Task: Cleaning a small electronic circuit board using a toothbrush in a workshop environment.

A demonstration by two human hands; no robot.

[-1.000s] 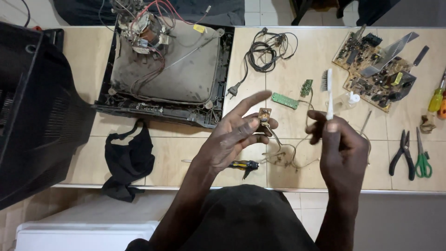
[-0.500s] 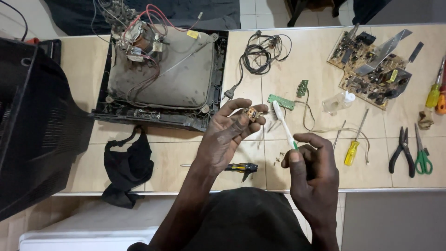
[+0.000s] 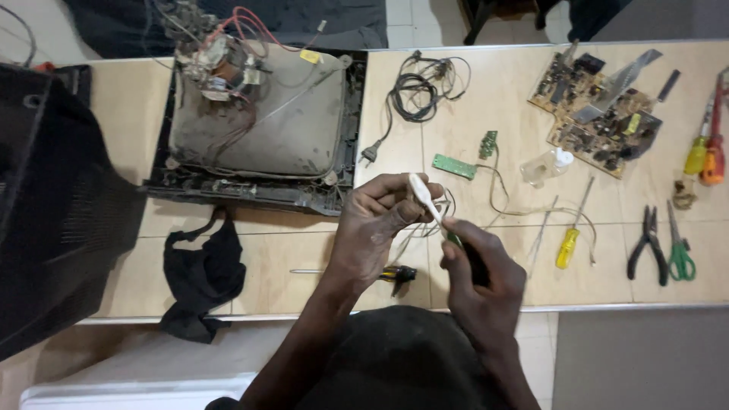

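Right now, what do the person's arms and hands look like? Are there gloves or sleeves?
No gloves: the left hand and the right hand are both bare. No sleeves show either; both forearms are uncovered as far as the picture reaches. No watch, ring or bracelet can be seen. The only clothing in view is dark fabric near the bottom edge, between the arms.

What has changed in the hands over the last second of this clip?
The right hand dropped from upright to bring the white toothbrush-like brush onto the small part, now hidden inside the closed left hand, whose fingers were spread before. The yellow-handled screwdriver and pliers lie as before.
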